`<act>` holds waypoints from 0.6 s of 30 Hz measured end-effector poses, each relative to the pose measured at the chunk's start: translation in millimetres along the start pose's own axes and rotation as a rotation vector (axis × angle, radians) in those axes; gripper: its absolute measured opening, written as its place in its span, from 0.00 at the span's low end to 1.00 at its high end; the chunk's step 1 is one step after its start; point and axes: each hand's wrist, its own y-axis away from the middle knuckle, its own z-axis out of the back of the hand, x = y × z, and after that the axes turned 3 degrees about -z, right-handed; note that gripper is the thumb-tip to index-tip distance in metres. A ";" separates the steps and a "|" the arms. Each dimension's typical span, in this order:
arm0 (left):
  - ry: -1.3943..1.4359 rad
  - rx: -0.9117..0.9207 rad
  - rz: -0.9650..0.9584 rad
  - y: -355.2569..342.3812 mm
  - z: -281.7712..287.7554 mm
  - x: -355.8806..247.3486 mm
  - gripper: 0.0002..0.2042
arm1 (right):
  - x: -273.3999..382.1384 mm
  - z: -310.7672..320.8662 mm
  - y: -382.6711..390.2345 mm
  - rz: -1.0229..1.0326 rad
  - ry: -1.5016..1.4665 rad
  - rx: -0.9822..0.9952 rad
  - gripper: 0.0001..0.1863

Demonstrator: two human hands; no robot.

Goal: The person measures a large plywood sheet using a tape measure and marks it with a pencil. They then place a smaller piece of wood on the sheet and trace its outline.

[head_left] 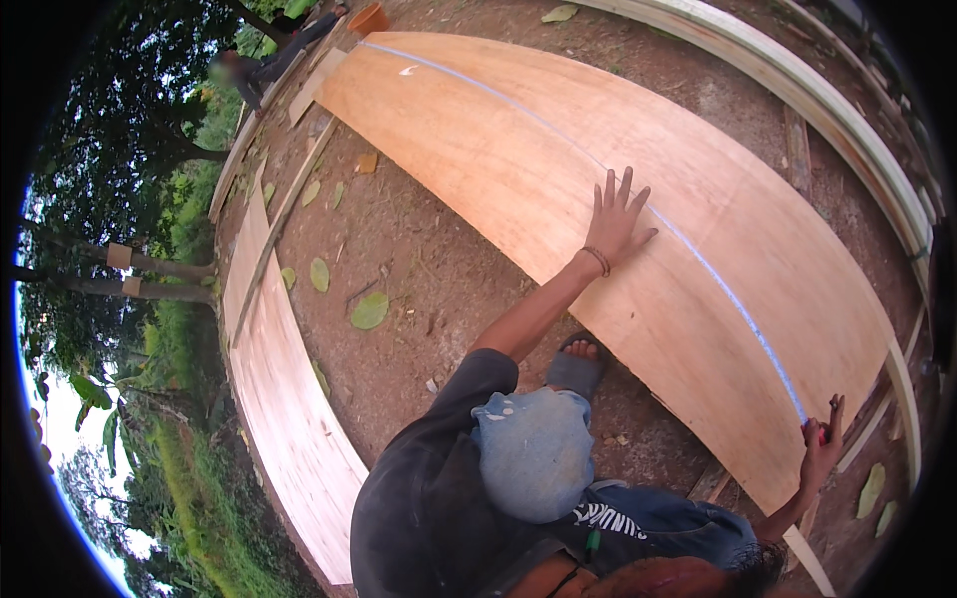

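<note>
My left hand [618,214] rests palm down on a long pale plywood sheet [498,149], fingers spread across a thin blue line [728,289] that runs along the sheet. At the lower right, my right hand [821,448] grips a small red tool [819,435] at the near end of this line, partly hidden by the fingers. My bent knee [533,453] and sandaled foot [576,364] are beside the sheet's left edge.
Another plywood strip [279,389] and a narrow batten [279,224] lie left on dirt with leaves. Stacked boards [817,110] curve along the right. At the far end are an orange bucket [367,22] and another person [269,65]. Trees [120,149] border the left.
</note>
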 end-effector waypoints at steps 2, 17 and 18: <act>-0.005 -0.072 -0.023 1.8 -0.6 -3.4 0.34 | 3.4 0.1 2.9 0.047 -0.027 -0.060 0.37; -0.043 -0.397 0.120 24.7 2.4 17.5 0.29 | 24.7 -38.7 11.3 0.222 -0.004 -0.152 0.35; -0.059 -0.388 0.112 25.1 1.6 18.4 0.29 | 26.0 -38.1 10.7 0.213 0.006 -0.141 0.35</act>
